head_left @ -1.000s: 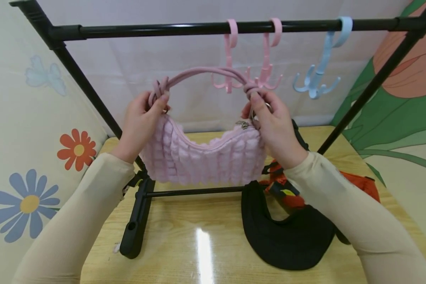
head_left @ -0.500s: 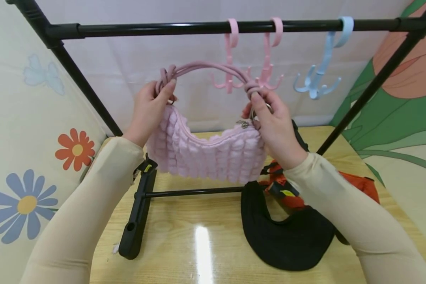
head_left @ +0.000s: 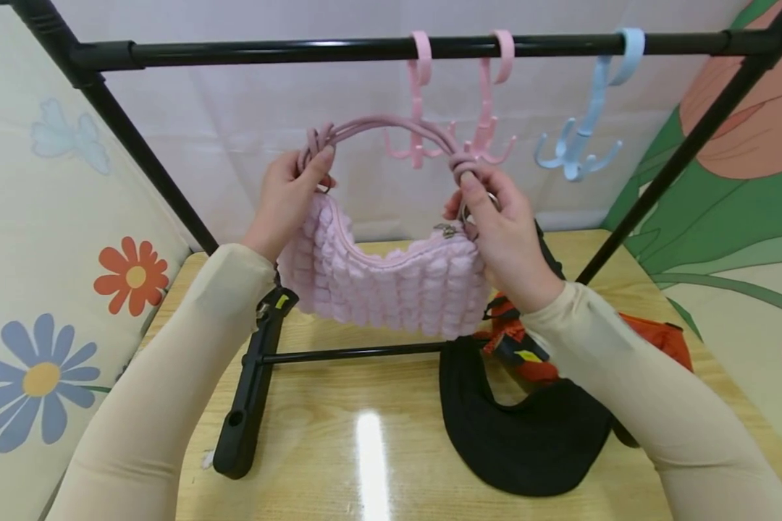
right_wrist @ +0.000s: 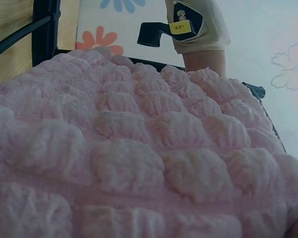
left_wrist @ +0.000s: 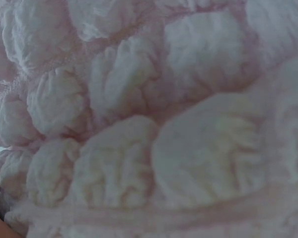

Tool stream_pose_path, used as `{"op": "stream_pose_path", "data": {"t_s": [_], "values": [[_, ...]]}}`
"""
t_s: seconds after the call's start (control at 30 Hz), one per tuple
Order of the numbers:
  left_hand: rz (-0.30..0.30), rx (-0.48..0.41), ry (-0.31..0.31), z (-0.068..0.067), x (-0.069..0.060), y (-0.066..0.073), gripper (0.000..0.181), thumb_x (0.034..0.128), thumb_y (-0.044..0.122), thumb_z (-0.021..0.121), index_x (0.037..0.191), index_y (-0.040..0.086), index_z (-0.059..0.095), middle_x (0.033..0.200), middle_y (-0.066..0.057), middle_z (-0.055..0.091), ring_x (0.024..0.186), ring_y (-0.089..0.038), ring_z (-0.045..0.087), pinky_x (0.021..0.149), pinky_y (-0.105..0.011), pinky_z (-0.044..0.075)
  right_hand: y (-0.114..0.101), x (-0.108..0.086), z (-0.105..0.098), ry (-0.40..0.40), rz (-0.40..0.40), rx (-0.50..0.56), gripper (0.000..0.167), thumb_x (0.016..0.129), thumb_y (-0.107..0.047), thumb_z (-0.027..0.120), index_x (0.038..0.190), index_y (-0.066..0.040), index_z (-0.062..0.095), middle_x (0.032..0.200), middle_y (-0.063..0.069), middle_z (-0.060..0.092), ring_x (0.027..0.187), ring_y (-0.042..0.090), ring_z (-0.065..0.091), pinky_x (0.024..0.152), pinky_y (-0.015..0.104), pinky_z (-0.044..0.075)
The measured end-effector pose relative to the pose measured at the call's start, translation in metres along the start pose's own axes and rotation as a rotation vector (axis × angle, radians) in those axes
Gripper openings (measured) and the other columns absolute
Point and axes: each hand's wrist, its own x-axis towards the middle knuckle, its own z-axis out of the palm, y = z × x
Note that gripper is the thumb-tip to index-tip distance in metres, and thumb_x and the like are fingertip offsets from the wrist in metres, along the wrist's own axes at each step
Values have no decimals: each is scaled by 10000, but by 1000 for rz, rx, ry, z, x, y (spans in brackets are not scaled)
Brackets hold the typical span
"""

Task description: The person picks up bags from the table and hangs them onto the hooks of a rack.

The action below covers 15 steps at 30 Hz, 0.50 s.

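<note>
A pink puffy handbag hangs in the air between both hands, below the rack's top bar. My left hand pinches the knotted left end of its mauve strap. The right hand grips the strap's knot and metal ring at the other end, beside the zip pull. The strap arches up between them, in front of the pink hooks in the head view. Quilted fabric fills the left wrist view. In the right wrist view the bag covers most of the frame.
A black rack bar carries two pink hooks and a blue hook. On the wooden table lie a black visor-like item and an orange-and-black item. The rack's black foot stands at left.
My left hand has moved right and slightly up, bringing the bag's left end with it, so the hands are closer together. The right hand has stayed nearly still.
</note>
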Motion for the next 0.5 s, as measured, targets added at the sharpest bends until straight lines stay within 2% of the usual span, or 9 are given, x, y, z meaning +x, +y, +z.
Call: {"op": "stream_pose_path", "data": {"t_s": [0.1,0.33,0.5], "values": [[-5,-6,-7,1,0,-3,343,988,370,563,1038,36,625,806,-13,636,887,-181,581,829,-271,430,1,0,0,-1,1,-4,293,1032,-243,468,1201,-8,514,857,66,561,816,208,568,593,213,430],[-12,-4,-14,4,1,-7,331,986,365,570,991,38,619,796,-12,638,884,-186,588,826,-271,426,3,-1,-1,14,25,0,213,1031,-236,474,1145,-67,537,851,56,569,812,197,578,602,205,446],[-25,-6,-34,4,-2,-9,342,991,369,559,1011,33,620,829,-32,644,917,-204,586,850,-292,427,5,-2,0,18,31,-11,269,1033,-230,476,1175,-6,523,844,51,572,805,189,579,594,199,442]]}}
